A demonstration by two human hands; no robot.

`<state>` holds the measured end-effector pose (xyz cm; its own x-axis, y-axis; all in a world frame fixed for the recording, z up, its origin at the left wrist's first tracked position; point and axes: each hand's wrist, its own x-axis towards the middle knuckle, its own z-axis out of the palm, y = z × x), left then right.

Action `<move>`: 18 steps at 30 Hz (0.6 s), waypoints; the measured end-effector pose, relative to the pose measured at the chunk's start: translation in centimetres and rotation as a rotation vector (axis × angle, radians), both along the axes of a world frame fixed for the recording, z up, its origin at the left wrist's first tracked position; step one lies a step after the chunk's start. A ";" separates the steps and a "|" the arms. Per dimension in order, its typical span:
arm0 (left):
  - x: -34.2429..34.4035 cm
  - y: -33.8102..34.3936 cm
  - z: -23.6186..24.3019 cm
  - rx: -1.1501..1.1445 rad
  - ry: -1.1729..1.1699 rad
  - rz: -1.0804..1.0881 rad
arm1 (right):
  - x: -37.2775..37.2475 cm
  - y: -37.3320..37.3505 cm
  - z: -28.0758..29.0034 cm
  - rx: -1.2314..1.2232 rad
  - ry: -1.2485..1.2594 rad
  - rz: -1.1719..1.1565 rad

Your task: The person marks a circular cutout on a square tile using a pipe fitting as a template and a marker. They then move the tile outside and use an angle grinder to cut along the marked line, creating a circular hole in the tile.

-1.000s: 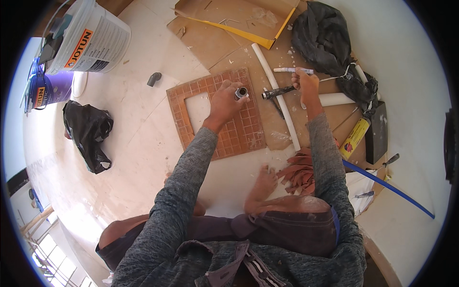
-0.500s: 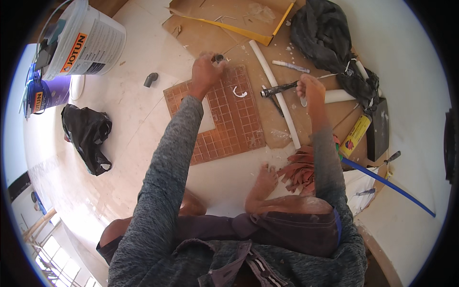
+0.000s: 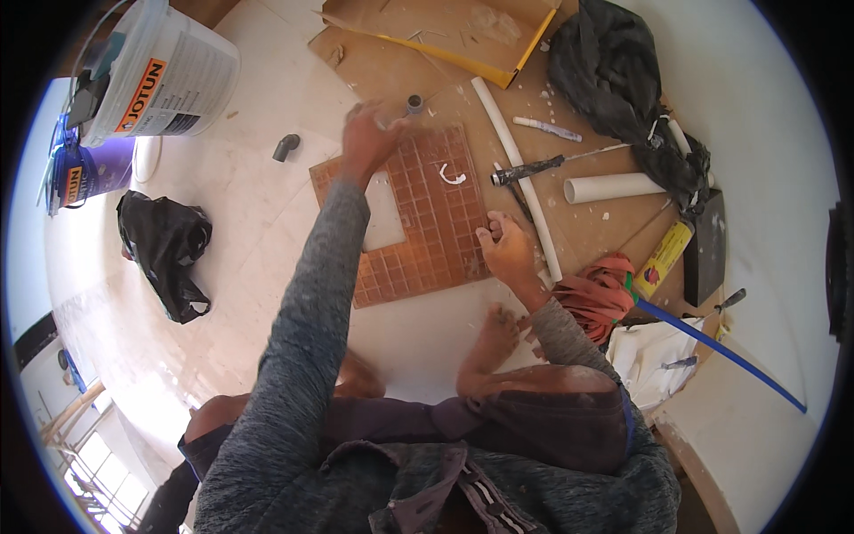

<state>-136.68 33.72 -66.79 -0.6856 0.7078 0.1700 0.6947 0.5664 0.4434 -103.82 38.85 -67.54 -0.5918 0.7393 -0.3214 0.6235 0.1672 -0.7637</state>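
Observation:
A reddish-brown tile [image 3: 445,227] with a gridded face and a rectangular cutout lies on the floor before me. Above its upper edge is my left hand [image 3: 369,142], smeared by motion. Just right of it, a dark grey pipe fitting [image 3: 414,104] stands with its round mouth up. My right hand [image 3: 510,249] hovers at the tile's right edge, fingers loosely bent and nothing visible in them. A black-wrapped tool [image 3: 529,169] with a thin rod rests across a slim white pipe [image 3: 516,173]. A curled white strip [image 3: 452,175] lies on the tile.
Another grey elbow fitting [image 3: 286,147] sits left of the tile. Farther left are a white bucket [image 3: 200,80] and a black plastic bag [image 3: 165,254]. On the right lie a wider white pipe [image 3: 614,185], a black bag [image 3: 605,62], a yellow tube [image 3: 664,258] and reddish strips [image 3: 596,289].
My right hand has let go of the black-wrapped tool and moved down and left to the tile's edge. My left hand has come away from the grey fitting, which now stands by itself.

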 end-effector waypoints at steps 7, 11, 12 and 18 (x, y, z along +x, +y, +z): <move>9.0 -9.6 2.1 -0.239 -0.193 0.788 | -0.9 -0.2 -0.5 0.044 -0.036 -0.039; 11.1 -12.3 2.0 -0.351 -0.242 0.771 | -1.6 -0.7 -1.3 0.118 -0.027 -0.059; 10.7 -13.1 1.7 -0.323 -0.254 0.758 | -2.0 -0.7 -1.5 0.103 -0.051 -0.063; 8.3 -13.5 3.1 -0.196 -0.424 0.839 | -3.3 1.1 -1.5 -0.307 -0.103 -0.160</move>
<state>-128.36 20.23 -63.69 -0.9590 -0.0525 -0.2784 -0.1678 0.8969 0.4090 -107.11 39.99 -69.02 -0.4294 0.6792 -0.5952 0.6999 -0.1663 -0.6947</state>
